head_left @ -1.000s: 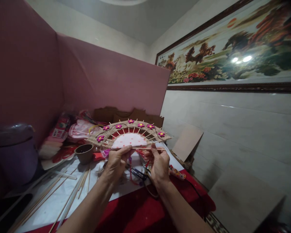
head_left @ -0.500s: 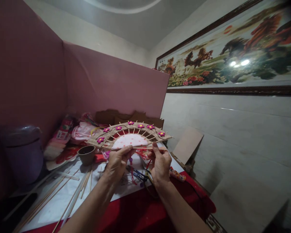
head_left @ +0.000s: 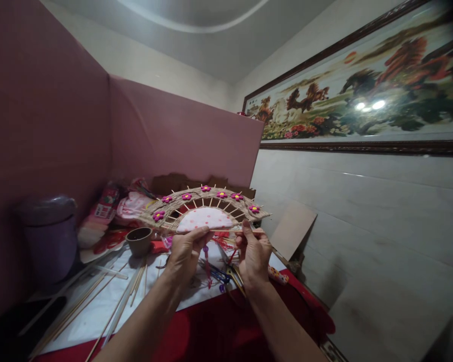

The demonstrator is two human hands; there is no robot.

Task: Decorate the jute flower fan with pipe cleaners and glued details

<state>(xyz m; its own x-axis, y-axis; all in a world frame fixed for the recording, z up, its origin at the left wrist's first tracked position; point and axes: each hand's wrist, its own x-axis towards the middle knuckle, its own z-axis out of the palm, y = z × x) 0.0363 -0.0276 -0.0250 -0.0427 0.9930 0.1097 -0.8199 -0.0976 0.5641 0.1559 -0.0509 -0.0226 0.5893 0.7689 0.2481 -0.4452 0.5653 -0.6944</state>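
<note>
I hold up a fan-shaped craft piece (head_left: 206, 208) made of thin sticks, a twine-wrapped arc with pink flowers and a dotted pink half-disc in the middle. My left hand (head_left: 184, 251) is closed on its lower edge at the left of centre. My right hand (head_left: 253, 251) pinches the lower stick at the right. A red cord with beads (head_left: 207, 264) hangs from the piece between my hands.
Below lie scissors (head_left: 226, 274), several bamboo sticks (head_left: 109, 296) on white paper (head_left: 94, 311) and a red cloth (head_left: 219, 327). A brown cup (head_left: 139, 240), a purple lidded pot (head_left: 51, 236), pink packets (head_left: 132, 203), cardboard pieces and pink panels stand behind. A framed horse painting (head_left: 362, 95) hangs at the right.
The view has shifted a little to the left and up. Both hands keep their hold on the fan piece, which stays in nearly the same pose.
</note>
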